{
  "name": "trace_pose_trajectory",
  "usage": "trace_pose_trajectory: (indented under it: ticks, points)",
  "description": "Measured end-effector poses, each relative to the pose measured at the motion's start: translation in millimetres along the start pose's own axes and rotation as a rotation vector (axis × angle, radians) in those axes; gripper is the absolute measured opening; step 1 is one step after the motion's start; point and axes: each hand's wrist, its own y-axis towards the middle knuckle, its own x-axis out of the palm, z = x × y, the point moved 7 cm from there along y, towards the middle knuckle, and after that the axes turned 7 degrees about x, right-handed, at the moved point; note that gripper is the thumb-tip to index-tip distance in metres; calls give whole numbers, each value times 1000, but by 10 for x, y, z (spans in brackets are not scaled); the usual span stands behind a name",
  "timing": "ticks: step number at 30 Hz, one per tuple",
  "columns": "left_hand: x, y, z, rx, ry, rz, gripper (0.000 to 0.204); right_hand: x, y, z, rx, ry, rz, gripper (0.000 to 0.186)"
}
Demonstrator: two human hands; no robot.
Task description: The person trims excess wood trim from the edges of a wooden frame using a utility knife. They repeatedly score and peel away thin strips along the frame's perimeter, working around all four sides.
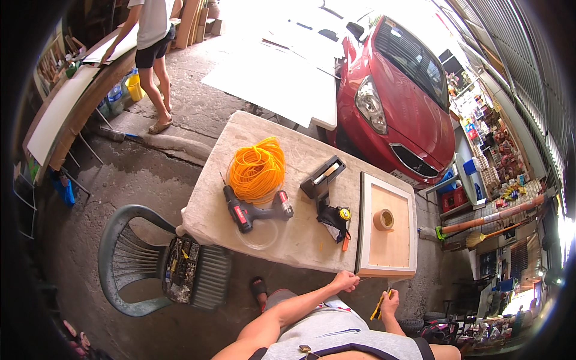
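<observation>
My left hand (345,281) is closed in a pinch at the near table edge, by the corner of a white-edged frame with a wooden back panel (391,247). A thin line seems to run from its fingertips along the frame's near edge, too fine to make out. To its right, my right hand (390,303) is wrapped round a slim yellow-and-black utility knife (377,308), held just off the table. On the panel sits a roll of brown tape (382,220). A black pouch with a yellow tape measure (344,213) lies left of the frame.
The table (312,252) also bears an orange cord coil (258,168), a cordless drill (255,210) and a black box (323,177). A green chair (129,258) holding a tool tray stands left. Beyond are a white board (282,78), a red car (396,114) and another person (156,36).
</observation>
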Motion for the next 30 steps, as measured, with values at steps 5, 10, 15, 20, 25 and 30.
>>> trace_pose_trajectory:
  ticks: [5,10,15,20,25,30]
  points:
    - [74,29,10,89,-14,-11,24,-16,-133,-121,155,37,-16,24]
    - [197,67,85,210,-157,-42,20,34,-143,-100,161,30,-14,24]
    - [308,124,39,210,-219,-80,19,77,-70,11,-57,-24,10,23]
    - [253,156,-32,236,-226,25,18,66,-26,167,12,-16,-24,23]
    - [167,128,-148,179,-67,75,21,-16,-115,26,102,-42,-13,28]
    - [71,47,-276,254,180,203,27,29,-207,-459,-44,-225,-56,30]
